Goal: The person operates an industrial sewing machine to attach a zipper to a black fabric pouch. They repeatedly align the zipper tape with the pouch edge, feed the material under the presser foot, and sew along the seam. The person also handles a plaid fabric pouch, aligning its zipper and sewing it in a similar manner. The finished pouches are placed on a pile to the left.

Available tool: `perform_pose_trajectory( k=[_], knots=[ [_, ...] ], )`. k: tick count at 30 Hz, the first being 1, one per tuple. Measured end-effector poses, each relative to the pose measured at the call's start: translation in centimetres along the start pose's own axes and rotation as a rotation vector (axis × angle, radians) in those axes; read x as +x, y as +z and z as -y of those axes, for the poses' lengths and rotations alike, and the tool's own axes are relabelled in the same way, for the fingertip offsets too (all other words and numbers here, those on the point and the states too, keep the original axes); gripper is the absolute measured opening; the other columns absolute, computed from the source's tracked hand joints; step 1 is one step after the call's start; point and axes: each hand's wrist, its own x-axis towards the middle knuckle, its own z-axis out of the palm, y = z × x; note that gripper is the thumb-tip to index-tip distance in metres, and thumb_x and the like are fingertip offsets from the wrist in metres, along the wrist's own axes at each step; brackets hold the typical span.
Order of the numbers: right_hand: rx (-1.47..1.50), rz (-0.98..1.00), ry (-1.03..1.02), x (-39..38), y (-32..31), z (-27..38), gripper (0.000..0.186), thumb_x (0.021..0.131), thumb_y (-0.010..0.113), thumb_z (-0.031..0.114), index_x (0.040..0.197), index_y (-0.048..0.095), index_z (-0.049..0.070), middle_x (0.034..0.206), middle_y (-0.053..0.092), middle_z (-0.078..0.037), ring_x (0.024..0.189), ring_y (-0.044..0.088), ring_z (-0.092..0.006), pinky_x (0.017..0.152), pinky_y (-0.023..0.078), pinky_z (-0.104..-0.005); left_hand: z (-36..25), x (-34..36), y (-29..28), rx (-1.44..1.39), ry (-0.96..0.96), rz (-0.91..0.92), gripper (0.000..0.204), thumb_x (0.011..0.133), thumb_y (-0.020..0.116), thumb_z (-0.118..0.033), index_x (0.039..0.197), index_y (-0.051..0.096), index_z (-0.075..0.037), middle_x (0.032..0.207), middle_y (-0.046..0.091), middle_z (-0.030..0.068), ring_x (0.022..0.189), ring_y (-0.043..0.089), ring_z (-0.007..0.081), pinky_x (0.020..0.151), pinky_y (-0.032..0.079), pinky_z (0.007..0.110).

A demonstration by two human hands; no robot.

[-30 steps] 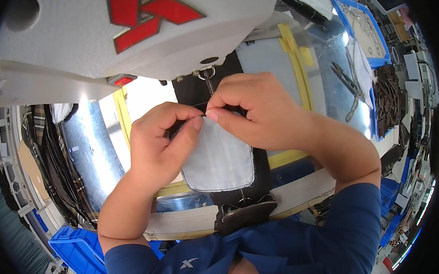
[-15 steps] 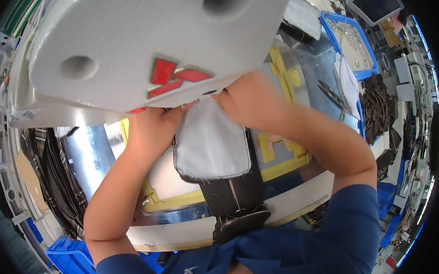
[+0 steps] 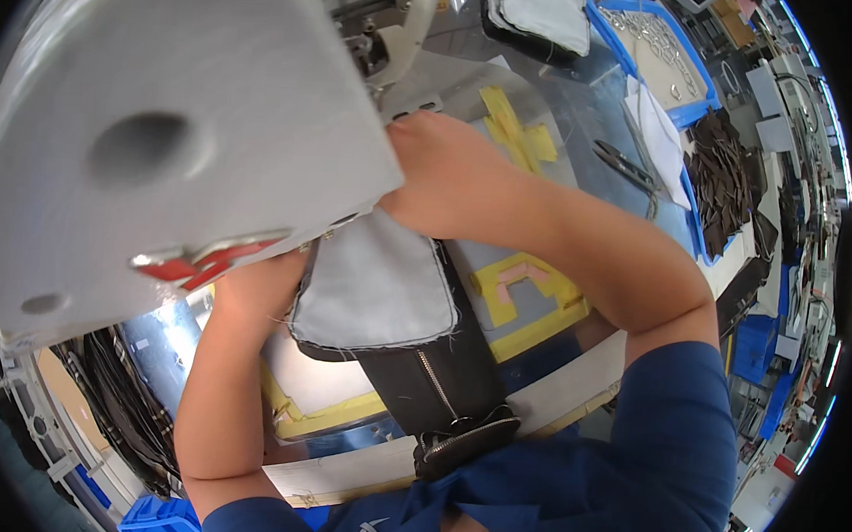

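A black fabric bag piece [image 3: 381,384] with a metal zipper [image 3: 439,387] lies across the work surface, its near end close to my body. On top of it is a grey-white lining panel [image 3: 376,292] with frayed dark edges. My right hand [image 3: 450,176] is closed at the panel's far right edge, its fingertips partly hidden by the white sewing machine head [image 3: 262,84]. Along the panel's left side is my left hand [image 3: 256,286]; the machine head covers its fingers. Where the needle meets the cloth cannot be seen.
Yellow tape [image 3: 528,344] marks the work surface. To the right lie pliers [image 3: 624,166], a blue tray [image 3: 649,51] of metal rings and a heap of brown strips [image 3: 719,180]. Another lined piece [image 3: 540,22] sits at the back. Dark fabric pieces [image 3: 116,394] hang at left.
The view has shifted, so the machine head stands lower and further left. The panel and both hands appear further left too. My right hand still stays by the panel's far edge.
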Motion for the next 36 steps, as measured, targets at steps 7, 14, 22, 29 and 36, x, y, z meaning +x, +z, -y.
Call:
perform_pose_trajectory(
  k=[7,14,22,29,36],
  knots=[
    [0.027,0.024,0.060,0.4,-0.4,0.3,0.028,0.093,0.069,0.025,0.091,0.079,-0.001,0.088,0.076,-0.022,0.093,0.075,-0.0448,0.080,0.060,-0.0538,1.8,0.1,0.2,0.109,0.172,-0.026,0.023,0.086,0.087,-0.011,0.106,0.081,-0.001,0.099,0.082,0.0129,0.088,0.078,0.0281,0.081,0.060,0.039],
    [0.027,0.070,0.093,0.6,-0.9,0.6,0.033,0.095,0.071,0.030,0.093,0.078,-0.002,0.090,0.076,-0.023,0.094,0.074,-0.0458,0.081,0.059,-0.0548,1.8,0.5,-0.1,-0.085,0.004,0.003,0.027,0.087,0.090,-0.010,0.109,0.080,0.002,0.101,0.082,0.0095,0.089,0.076,0.0196,0.083,0.059,0.034],
    [0.026,0.044,0.090,0.9,-0.2,0.2,0.022,0.084,0.068,0.017,0.095,0.081,0.002,0.094,0.078,-0.021,0.094,0.077,-0.0422,0.077,0.062,-0.0526,1.3,0.5,-0.1,-0.043,0.023,0.017,0.028,0.087,0.090,-0.012,0.109,0.079,0.001,0.100,0.082,0.0094,0.089,0.076,0.0196,0.083,0.059,0.034],
    [0.016,0.095,0.122,0.8,-0.9,0.7,0.024,0.087,0.071,0.021,0.096,0.081,0.001,0.095,0.078,-0.021,0.095,0.076,-0.0432,0.079,0.061,-0.0535,1.2,0.3,0.2,-0.002,0.080,-0.023,0.029,0.086,0.091,-0.013,0.110,0.079,0.000,0.101,0.082,0.0107,0.090,0.078,0.0213,0.083,0.060,0.035],
    [-0.043,0.015,0.090,0.4,-0.6,-0.4,0.025,0.090,0.072,0.024,0.095,0.080,0.000,0.094,0.078,-0.020,0.095,0.076,-0.0428,0.080,0.061,-0.0535,1.7,0.4,0.4,-0.070,0.106,-0.031,0.030,0.083,0.092,-0.009,0.109,0.080,0.001,0.101,0.082,0.0104,0.089,0.078,0.0213,0.081,0.061,0.035]
  ],
)
